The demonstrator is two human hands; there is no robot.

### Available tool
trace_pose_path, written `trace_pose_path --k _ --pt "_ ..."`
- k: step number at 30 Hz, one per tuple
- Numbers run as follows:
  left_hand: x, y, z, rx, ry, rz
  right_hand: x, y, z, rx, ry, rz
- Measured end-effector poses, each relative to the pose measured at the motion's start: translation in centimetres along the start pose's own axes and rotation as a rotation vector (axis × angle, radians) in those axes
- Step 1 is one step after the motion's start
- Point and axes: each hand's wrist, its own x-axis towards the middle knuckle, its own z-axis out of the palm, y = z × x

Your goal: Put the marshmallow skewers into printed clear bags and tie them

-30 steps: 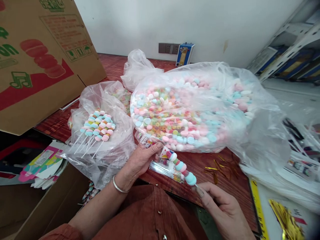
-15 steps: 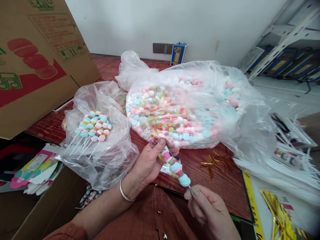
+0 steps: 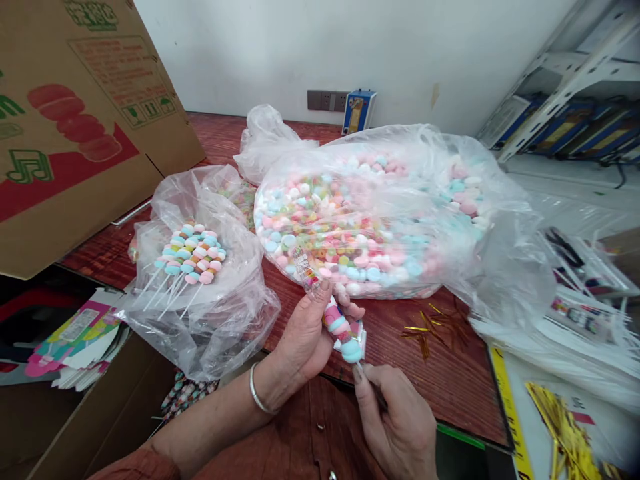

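My left hand (image 3: 311, 325) is closed around a printed clear wrapper bag (image 3: 306, 270), whose top end sticks up past the thumb. A skewer of pink and blue marshmallows (image 3: 351, 351) reaches up into the wrapper's lower end, its upper part covered by the wrapper and my fingers. Below the bottom blue marshmallow, my right hand (image 3: 393, 413) pinches the skewer's white stick between thumb and forefinger. Just behind the skewer, a small stack of flat wrappers (image 3: 363, 340) partly shows on the table. To the left, several finished-looking marshmallow skewers (image 3: 193, 253) lie on a crumpled plastic bag (image 3: 235, 313).
A large clear bag of loose marshmallows and gummy rings (image 3: 345, 220) fills the table's middle. Gold twist ties (image 3: 425, 330) lie right of my hands, with a bundle of them (image 3: 565, 427) farther right. A cardboard box (image 3: 100, 100) stands left; an open carton (image 3: 90, 413) sits below.
My right hand has moved left and closer to my left hand, pushing the skewer farther into the wrapper. Fewer marshmallows show below my left hand now.
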Motion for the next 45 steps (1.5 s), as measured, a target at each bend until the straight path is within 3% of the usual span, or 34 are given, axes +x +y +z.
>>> trace_pose_path --k 3,7,10,13,15,18,20,21,22,24,27,29,31,36,38,41,45 --pt "0.1 -0.2 -0.2 -0.032 -0.017 0.0 0.3 -0.3 0.1 0.277 -0.176 0.321" --pt "0.1 -0.2 -0.6 -0.058 -0.044 -0.023 0.5 -0.3 0.8 0.854 -0.366 0.76" --pt "0.2 -0.1 -0.7 -0.064 -0.048 -0.033 0.6 -0.2 1.4 1.105 -0.361 0.893" --pt "0.2 0.1 -0.7 -0.048 -0.036 -0.022 0.8 -0.1 1.4 0.887 -0.328 0.72" --pt "0.3 0.3 -0.5 -0.04 -0.014 -0.011 1.0 -0.1 1.2 0.515 -0.243 0.418" --pt "0.3 0.4 -0.1 -0.022 0.022 -0.005 1.3 0.2 1.2 -0.054 -0.003 -0.102" --pt "0.2 0.2 0.1 -0.01 0.035 -0.006 1.6 0.3 1.3 -0.274 0.086 -0.305" --pt "0.1 0.1 0.2 -0.014 0.036 -0.01 1.7 0.3 1.4 -0.314 0.099 -0.33" --pt "0.1 0.0 0.3 -0.025 0.033 -0.016 1.9 0.3 1.4 -0.29 0.092 -0.305" --pt "0.1 -0.2 0.2 -0.049 0.025 -0.031 2.2 0.1 1.5 -0.074 0.004 -0.098" --pt "0.2 0.0 0.0 -0.06 0.04 -0.026 2.3 -0.2 1.6 0.526 -0.296 0.458" --pt "0.2 -0.1 0.0 -0.046 0.054 -0.028 2.3 -0.2 1.8 0.83 -0.436 0.723" --pt "0.1 -0.5 0.1 -0.027 0.073 -0.032 2.3 0.0 2.1 0.807 -0.406 0.687" --pt "-0.4 -2.2 0.3 0.041 0.041 0.025 2.9 1.0 2.5 -0.11 0.032 -0.014" --pt "-0.4 -2.0 0.0 0.052 0.021 0.029 3.1 1.2 2.2 -0.195 0.07 -0.124" --pt "0.0 -0.4 -0.7 -0.035 0.03 0.039 3.3 1.1 1.6 0.071 -0.055 0.043" --pt "0.8 1.8 -1.0 -0.155 0.076 0.058 3.0 0.4 1.3 0.597 -0.277 0.493"
